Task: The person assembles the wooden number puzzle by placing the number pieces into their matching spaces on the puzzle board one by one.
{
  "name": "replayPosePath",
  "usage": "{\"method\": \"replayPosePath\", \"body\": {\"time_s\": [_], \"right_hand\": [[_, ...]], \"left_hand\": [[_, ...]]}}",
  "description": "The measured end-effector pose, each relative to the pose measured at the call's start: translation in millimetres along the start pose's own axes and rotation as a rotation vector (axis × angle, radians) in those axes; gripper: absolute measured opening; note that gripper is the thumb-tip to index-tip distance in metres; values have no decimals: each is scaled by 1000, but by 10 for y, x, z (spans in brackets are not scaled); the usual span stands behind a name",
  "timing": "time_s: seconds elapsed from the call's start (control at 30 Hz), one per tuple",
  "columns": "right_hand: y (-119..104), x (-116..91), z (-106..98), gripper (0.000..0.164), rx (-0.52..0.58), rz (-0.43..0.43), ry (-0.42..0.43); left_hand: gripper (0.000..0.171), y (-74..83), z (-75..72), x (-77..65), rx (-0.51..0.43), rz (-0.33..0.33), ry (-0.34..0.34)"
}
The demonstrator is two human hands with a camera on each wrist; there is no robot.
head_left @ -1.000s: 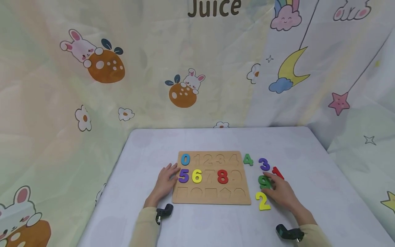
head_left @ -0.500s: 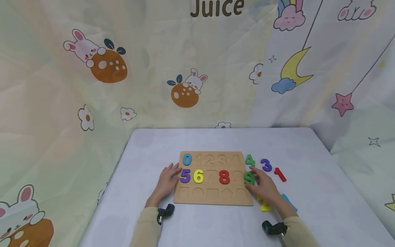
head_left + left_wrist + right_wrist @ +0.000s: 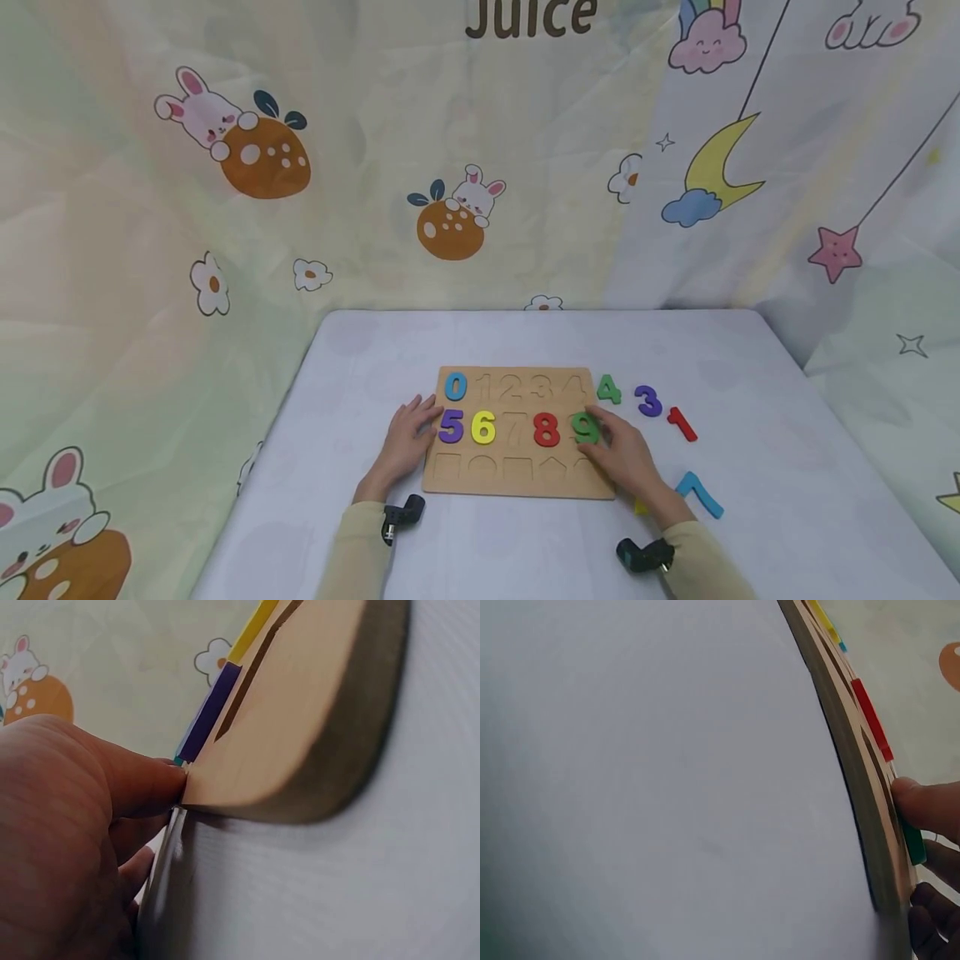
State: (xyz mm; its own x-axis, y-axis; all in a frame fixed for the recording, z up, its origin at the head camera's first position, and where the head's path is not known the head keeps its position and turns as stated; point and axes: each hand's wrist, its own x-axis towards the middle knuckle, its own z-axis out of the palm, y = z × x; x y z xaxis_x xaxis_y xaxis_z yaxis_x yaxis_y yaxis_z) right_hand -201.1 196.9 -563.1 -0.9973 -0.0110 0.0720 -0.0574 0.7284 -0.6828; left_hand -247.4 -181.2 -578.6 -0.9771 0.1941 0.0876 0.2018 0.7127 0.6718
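Number 9 (image 3: 594, 427) is green, thick and evenly coloured, its face up. It sits at the right end of the middle row of a wooden board (image 3: 517, 488). In the right wrist view its green side stands above the board's surface; whether it is fully seated in its cut-out cannot be told.

The right hand (image 3: 621, 452) is partly closed, thumb and forefinger on opposite sides of the 9, gripping it. The left hand (image 3: 407, 435) is loosely spread, fingers relaxed, its tips touching the board's left edge beside the 5.

The board is light brown, flat on a white-covered table (image 3: 465, 554), with three rows of cut-outs. In place: blue 0 (image 3: 449, 387), purple 5 (image 3: 452, 426), yellow 6 (image 3: 476, 427) and red 8 (image 3: 547, 429). Bare outlines show for 1, 2, 3, 4 and 7, and for the bottom row of shapes.

Loose to the right: green 4 (image 3: 614, 395), just beside the board; purple 3 (image 3: 654, 402); red 1 (image 3: 682, 423), tilted; and blue 7 (image 3: 705, 494), also tilted. A yellow piece (image 3: 640, 507) is mostly hidden by the right hand.
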Motion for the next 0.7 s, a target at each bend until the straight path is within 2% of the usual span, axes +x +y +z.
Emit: {"method": "replayPosePath", "body": {"time_s": [0.27, 0.7], "right_hand": [[-16, 14, 98, 65, -3, 39, 25], [-21, 14, 127, 65, -23, 79, 20]], "left_hand": [[39, 13, -11, 1, 22, -29, -16], [38, 1, -5, 12, 25, -17, -16]]}}
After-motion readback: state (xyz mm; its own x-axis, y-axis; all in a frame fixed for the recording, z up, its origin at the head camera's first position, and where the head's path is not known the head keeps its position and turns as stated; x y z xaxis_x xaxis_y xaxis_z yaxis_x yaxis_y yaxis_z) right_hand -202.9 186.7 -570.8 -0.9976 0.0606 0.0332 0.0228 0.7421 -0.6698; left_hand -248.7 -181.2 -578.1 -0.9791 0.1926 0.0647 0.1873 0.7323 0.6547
